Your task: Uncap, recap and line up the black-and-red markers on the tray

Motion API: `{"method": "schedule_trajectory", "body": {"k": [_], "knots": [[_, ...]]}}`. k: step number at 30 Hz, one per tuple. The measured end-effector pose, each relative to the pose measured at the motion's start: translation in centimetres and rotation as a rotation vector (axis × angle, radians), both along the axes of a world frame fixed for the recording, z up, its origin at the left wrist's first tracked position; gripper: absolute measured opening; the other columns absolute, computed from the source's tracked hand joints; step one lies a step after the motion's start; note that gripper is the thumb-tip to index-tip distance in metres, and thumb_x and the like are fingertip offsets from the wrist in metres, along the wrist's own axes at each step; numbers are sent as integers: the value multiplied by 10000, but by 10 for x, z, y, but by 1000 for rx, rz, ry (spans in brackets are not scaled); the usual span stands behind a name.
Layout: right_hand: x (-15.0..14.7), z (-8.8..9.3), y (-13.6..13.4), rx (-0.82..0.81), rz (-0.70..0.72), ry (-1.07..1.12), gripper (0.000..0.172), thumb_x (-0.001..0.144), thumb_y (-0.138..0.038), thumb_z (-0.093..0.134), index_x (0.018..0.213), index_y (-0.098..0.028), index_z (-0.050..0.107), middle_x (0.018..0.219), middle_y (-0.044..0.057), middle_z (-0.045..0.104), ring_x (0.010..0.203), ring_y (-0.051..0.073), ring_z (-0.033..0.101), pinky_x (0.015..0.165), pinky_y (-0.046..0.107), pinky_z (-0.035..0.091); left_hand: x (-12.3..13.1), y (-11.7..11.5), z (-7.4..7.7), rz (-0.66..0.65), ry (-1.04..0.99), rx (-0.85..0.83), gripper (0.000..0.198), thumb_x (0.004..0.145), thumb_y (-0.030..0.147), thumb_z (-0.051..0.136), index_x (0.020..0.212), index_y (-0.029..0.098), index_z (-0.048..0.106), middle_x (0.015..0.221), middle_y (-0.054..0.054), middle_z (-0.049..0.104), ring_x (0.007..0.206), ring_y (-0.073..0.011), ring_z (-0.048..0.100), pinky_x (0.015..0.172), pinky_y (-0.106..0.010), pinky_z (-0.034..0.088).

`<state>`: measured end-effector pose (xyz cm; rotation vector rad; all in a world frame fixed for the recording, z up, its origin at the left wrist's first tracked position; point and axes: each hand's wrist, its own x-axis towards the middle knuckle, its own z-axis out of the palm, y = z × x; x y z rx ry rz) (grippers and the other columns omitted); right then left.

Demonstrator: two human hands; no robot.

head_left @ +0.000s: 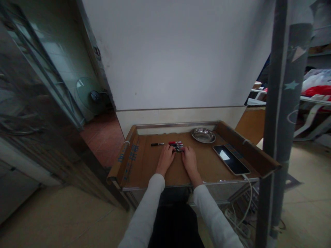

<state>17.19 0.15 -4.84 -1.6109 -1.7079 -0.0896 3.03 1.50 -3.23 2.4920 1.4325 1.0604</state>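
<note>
Head view: left hand [165, 159] and right hand [189, 159] touch the pens [177, 146] (sorting, seemingly); I can't tell if either grip has closed; singling one out needs a fingertip pinch.

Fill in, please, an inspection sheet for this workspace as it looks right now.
Surface: cardboard sheet lining a metal-edged table, sides folded up.
Job's things: cluster of markers, red and black, between the hands; one black pen apart to their left.
Clutter: metal bowl at the back; phone lying flat on the right.
Grips: left hand and right hand palm down, fingertips at the markers; a hold cannot be told.
Cables: white cable from the phone down over the front edge.
Surroundings: white wall behind, grey pole at right, fan at left.
</note>
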Motion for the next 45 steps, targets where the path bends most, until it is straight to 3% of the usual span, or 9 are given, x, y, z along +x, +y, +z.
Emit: {"method": "schedule_trajectory", "body": {"k": [3,7,15,23,26,31,34,41,45], "knots": [[0,0,0,0,-23,-12,212,806,-120,425,907,-181,602,897,109,588,846,233,508,745,330,364,0,1,0,53,-12,38,93,849,150,467,892,187,541,919,-52,538,907,-191,523,858,-368,439],[3,-2,0,10,-18,67,199,817,-153,415,889,-180,598,878,91,599,827,214,517,753,322,368,-3,5,-2,287,-47,66,166,833,99,419,906,156,557,925,-94,563,924,-219,532,855,-402,437],[7,-5,1,72,31,382,218,810,-219,389,816,-179,603,818,83,618,750,194,542,715,314,408,-13,15,-12,556,-180,99,337,805,110,435,1122,169,534,1287,-180,493,1238,-310,402,976,-543,337],[8,-1,-2,69,38,526,217,793,-285,419,777,-185,611,812,85,630,780,208,556,773,345,415,-17,10,-9,689,-125,46,184,867,192,409,874,143,586,925,-147,577,959,-291,524,823,-495,418],[5,4,-4,71,87,646,217,791,-338,470,803,-184,622,841,77,641,807,205,564,789,339,419,-18,3,-3,578,-169,-17,174,887,217,416,894,149,576,916,-117,567,906,-252,544,815,-445,439],[0,8,-3,-67,303,1067,354,748,-517,568,899,-203,630,757,8,647,600,139,541,568,257,422,-12,-13,8,-27,-232,-38,198,921,258,396,1028,215,557,1006,-44,541,923,-150,574,850,-301,471],[1,7,-1,-177,438,1234,367,673,-510,658,859,-194,656,683,-14,642,510,109,507,486,236,389,-6,-20,10,-235,-179,-32,194,899,294,458,1061,255,558,1026,-24,533,945,-135,583,865,-275,478],[6,4,-5,-309,558,1532,287,586,-323,748,842,-197,712,759,-5,674,586,85,553,521,198,420,-3,-17,9,-177,-413,99,275,882,305,496,1142,217,512,1093,-63,591,1002,-154,599,892,-313,500],[8,3,-6,-361,578,1549,271,611,-295,727,865,-200,723,851,25,698,643,98,581,580,207,458,-5,-16,10,-208,-358,114,291,913,287,428,1181,233,526,1158,-55,611,1071,-159,588,951,-333,481]]}}
